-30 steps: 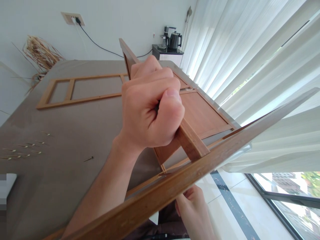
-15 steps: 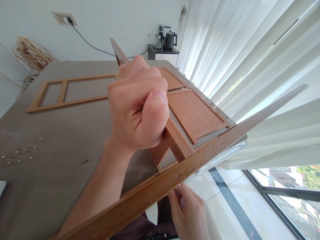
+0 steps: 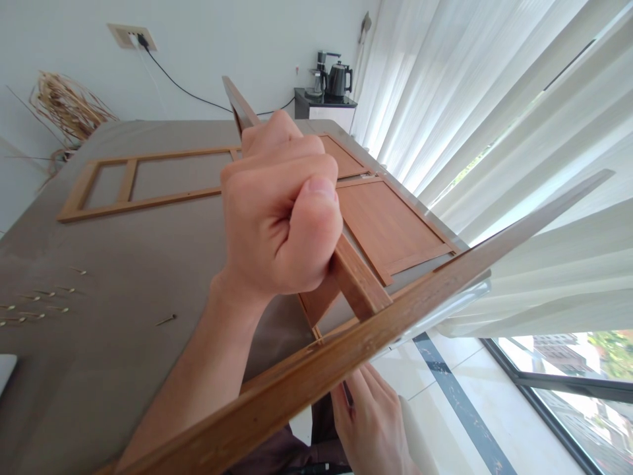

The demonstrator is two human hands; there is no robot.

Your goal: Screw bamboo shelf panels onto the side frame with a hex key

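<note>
My left hand (image 3: 281, 211) is wrapped around the crossbar (image 3: 360, 280) of a brown wooden frame, thumb folded over the fingers. The frame is held tilted above the table, and its long rail (image 3: 297, 402) runs from the bottom left up to the right. Below that rail, my right hand (image 3: 373, 422) is closed near its underside. A thin dark sliver shows between thumb and fingers; the rail hides the fingertips, so I cannot make out what it is. A lone screw (image 3: 166, 320) lies on the table left of my forearm.
Several screws (image 3: 44, 293) are scattered on the grey table (image 3: 123, 264). A flat wooden frame (image 3: 143, 208) lies behind them. Brown wooden panels (image 3: 395, 224) lie along the right side. A kettle (image 3: 339, 80) stands on a cabinet at the back. Curtains (image 3: 469, 119) hang at right.
The view has shifted slightly, so most things appear a little further right. My right hand has turned, its fingers now straighter and further under the rail. My left hand keeps its grip.
</note>
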